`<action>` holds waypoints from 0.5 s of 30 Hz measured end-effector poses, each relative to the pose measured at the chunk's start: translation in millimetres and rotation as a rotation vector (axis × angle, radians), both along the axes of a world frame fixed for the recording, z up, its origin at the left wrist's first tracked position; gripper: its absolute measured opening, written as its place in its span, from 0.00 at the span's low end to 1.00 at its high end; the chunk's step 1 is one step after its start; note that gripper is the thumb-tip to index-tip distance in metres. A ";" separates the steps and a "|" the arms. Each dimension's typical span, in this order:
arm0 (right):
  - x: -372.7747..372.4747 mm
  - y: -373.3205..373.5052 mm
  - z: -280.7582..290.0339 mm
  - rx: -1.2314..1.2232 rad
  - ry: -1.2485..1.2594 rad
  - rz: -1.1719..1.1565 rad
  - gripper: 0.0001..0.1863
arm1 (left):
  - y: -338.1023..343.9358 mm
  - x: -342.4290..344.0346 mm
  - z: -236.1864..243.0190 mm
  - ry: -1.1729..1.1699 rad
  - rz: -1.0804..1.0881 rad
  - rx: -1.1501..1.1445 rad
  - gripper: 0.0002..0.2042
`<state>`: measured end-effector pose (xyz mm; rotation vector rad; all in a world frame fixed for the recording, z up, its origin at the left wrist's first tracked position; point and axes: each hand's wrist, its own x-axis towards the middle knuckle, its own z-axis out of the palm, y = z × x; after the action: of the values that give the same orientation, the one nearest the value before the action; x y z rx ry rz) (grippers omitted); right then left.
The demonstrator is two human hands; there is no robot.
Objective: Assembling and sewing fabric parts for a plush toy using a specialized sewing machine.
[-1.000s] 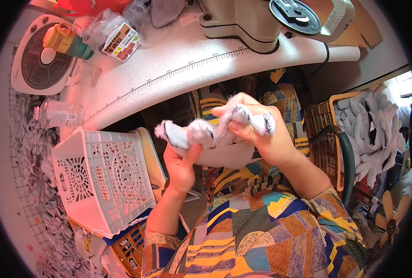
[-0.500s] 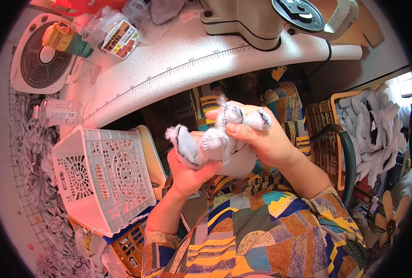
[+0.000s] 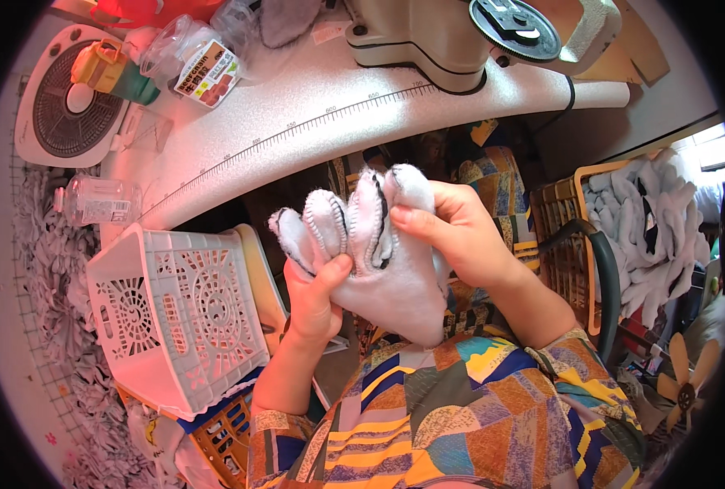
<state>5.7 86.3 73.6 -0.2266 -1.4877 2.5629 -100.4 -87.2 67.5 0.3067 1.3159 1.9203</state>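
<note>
A pale grey fleece glove (image 3: 395, 293) is stretched between my two hands above my lap. Dark stitching runs along its seams, and its fingers point up toward the table. My left hand (image 3: 318, 297) grips it at the base of the fingers, thumb on the front. With thumb and fingers my right hand (image 3: 460, 232) pinches the glove's rightmost finger. The fingers of both hands are partly hidden behind the cloth.
Ahead stands a table (image 3: 240, 183) with a ruler strip and a beige sewing machine (image 3: 419, 49). A fan (image 3: 77, 98), clear jars (image 3: 101, 200) and a white plastic basket (image 3: 216, 301) are at left. An orange basket (image 3: 554, 236) of grey gloves (image 3: 640, 228) stands at right.
The glove was bunched up with its fingers crumpled; now it is spread flatter, with its palm showing. My right hand has shifted slightly down, and my left thumb has moved up.
</note>
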 end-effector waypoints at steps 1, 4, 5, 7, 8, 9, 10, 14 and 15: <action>-2.7 -3.0 -2.6 0.002 -0.019 -0.054 0.16 | 1.2 1.2 1.4 0.003 0.006 0.010 0.28; -7.7 -12.1 -4.7 -0.023 0.021 -0.207 0.21 | 1.9 -1.1 -2.9 -0.014 0.081 0.010 0.27; -9.1 -17.5 -8.4 0.028 0.102 -0.323 0.33 | 2.0 -3.0 -4.7 -0.026 0.118 0.007 0.27; -0.8 -14.7 -10.8 0.569 0.180 -0.409 0.42 | 4.9 -8.3 -3.8 -0.081 0.179 0.018 0.25; 5.7 -10.5 -12.4 0.843 0.225 -0.443 0.47 | 6.0 -11.2 -3.3 -0.109 0.213 0.029 0.25; 13.9 -6.5 -21.0 1.097 0.266 -0.343 0.53 | 5.5 -13.7 -3.5 -0.110 0.222 0.024 0.23; 20.1 -11.0 -27.2 1.186 0.371 -0.300 0.48 | 4.2 -15.4 -4.9 -0.112 0.218 0.018 0.24; 42.0 -30.7 -55.0 1.303 0.399 -0.222 0.36 | 2.0 -20.2 -5.4 -0.161 0.209 0.070 0.24; 45.3 -34.2 -56.8 1.292 0.362 -0.242 0.33 | 1.1 -19.6 -3.9 -0.178 0.212 0.099 0.24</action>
<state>51.0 52.1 16.8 0.2121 -2.3408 0.9931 -120.0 -86.1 63.6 0.0428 1.1765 2.1400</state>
